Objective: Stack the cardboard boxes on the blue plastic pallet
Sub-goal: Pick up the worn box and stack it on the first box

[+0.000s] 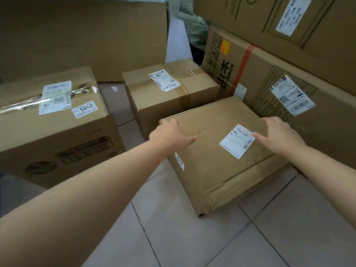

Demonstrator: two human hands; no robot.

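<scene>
With both arms stretched forward over the pale tiled floor (192, 237), reaching for the nearest box. Left hand (169, 135) laid on the near-left top edge of the flat cardboard box (212, 162), thumb out across the top, the other fingers curled over the far-left corner and hidden, so contact there, though whether it amounts to a firm grip cannot be told. Right hand (279, 133) spread and slack at the right edge, fingers unclenched, thumb tip touching the white shipping label (237, 140); closing on nothing yet. Box flat on the tiles, angled, its right side just beside the long carton with the red stripe (248, 60). Judged to be the pick-up step, grip not yet set. Next move likely calls for both hands hooked under opposite edges, then a level lift clear of the neighbours. Beyond, a taped box (169, 97) close behind, touching or nearly so; to the left, well apart, a bigger box marked 5842 (57, 128). Farther back, large cartons (82, 39) stacked against the wall. No blue plastic pallet anywhere in view, so a turn or carry probably needed.
</scene>
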